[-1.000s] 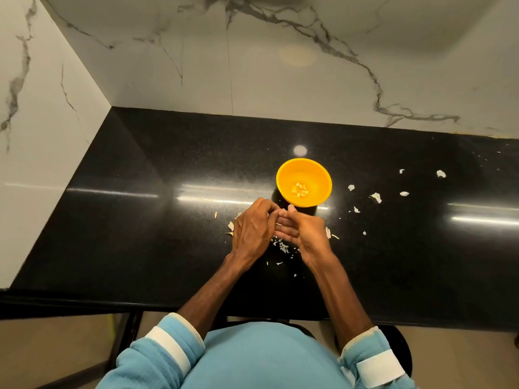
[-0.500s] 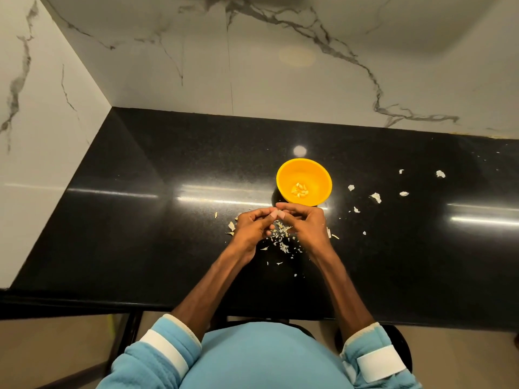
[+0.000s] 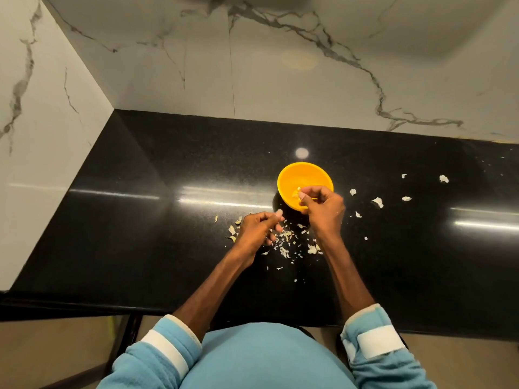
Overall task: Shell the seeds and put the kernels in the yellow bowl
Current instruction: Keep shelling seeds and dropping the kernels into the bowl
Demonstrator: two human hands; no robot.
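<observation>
Head view: 1 yellow bowl (image 3: 304, 175) sits on the black counter (image 3: 168, 220). The right hand (image 3: 323, 206) hovers over its near rim, grip pinched just above the pale kernels (image 3: 296, 192) inside; whether it holds 1 is too small to tell. The left hand (image 3: 257, 228) curls beside scattered shells (image 3: 285, 242), its grip's contents unclear.
</observation>
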